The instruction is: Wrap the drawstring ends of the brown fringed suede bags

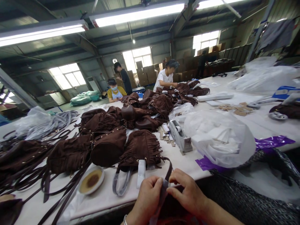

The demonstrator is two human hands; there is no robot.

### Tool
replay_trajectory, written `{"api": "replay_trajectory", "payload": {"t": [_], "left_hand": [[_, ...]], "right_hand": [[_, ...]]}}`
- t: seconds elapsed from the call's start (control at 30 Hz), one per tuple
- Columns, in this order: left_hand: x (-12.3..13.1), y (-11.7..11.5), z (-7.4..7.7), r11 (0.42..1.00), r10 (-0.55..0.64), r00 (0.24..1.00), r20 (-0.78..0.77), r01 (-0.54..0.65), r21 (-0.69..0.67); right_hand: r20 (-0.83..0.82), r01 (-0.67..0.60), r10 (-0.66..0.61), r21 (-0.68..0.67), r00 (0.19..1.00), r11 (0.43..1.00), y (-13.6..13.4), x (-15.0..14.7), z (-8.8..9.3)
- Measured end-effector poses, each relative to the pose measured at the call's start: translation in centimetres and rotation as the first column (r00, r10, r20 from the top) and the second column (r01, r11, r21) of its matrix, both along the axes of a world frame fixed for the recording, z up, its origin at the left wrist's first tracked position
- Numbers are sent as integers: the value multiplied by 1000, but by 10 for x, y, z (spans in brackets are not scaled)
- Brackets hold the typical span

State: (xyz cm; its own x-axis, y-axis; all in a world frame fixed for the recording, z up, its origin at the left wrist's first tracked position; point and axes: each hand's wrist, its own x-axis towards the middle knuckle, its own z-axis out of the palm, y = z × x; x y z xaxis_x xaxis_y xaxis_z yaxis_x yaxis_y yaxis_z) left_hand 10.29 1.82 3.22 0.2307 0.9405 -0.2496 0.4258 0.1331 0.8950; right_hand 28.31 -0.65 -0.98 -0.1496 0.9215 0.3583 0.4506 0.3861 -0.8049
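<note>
At the table's front edge, my left hand [148, 195] is closed around a dark brown bag strap [169, 170], partly covered in a translucent wrapping. My right hand [188, 192] pinches the same strap's wrapping between thumb and fingers, just right of the left hand. The strap runs up to a brown fringed bag [142, 145] lying on the table. In front of that bag lie a wrapped strap loop [122, 184] and a white wrapped strip [141, 173]. The lower end of the held strap is hidden by my hands.
Brown bags [109, 145] are heaped across the white table. A dish [102, 182] of brownish liquid stands left. To the right are a grey tape dispenser [180, 137], cardboard tags [165, 132] and a big plastic bag [220, 137]. People [164, 78] work across the table.
</note>
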Motion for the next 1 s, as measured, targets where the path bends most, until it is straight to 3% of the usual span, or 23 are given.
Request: {"api": "replay_trajectory", "payload": {"t": [0.23, 0.43, 0.63, 0.73, 0.87, 1.0], "left_hand": [[3, -2, -4, 997, -58, 997, 53, 55, 56], [-4, -7, -12, 984, -46, 982, 181, 75, -161], [-15, -17, -16, 956, -25, 969, 247, 95, -277], [-24, -22, -27, 936, 12, 946, 325, 104, -338], [-36, -28, -49, 908, 59, 930, 364, 101, -407], [-41, -34, -69, 925, 13, 946, 325, 112, -363]], "right_hand": [[-42, 42, -41, 7, 998, 999, 7, -5, -1], [-142, 141, -150, -73, 978, 987, 23, 1, -9], [-202, 18, -40, -108, 979, 994, 48, 2, -12], [-185, 63, -81, -101, 979, 993, 62, 0, -17], [-52, 120, -119, 15, 992, 993, 83, -4, -27], [53, 107, -114, 116, 992, 987, 102, -5, -34]]}}
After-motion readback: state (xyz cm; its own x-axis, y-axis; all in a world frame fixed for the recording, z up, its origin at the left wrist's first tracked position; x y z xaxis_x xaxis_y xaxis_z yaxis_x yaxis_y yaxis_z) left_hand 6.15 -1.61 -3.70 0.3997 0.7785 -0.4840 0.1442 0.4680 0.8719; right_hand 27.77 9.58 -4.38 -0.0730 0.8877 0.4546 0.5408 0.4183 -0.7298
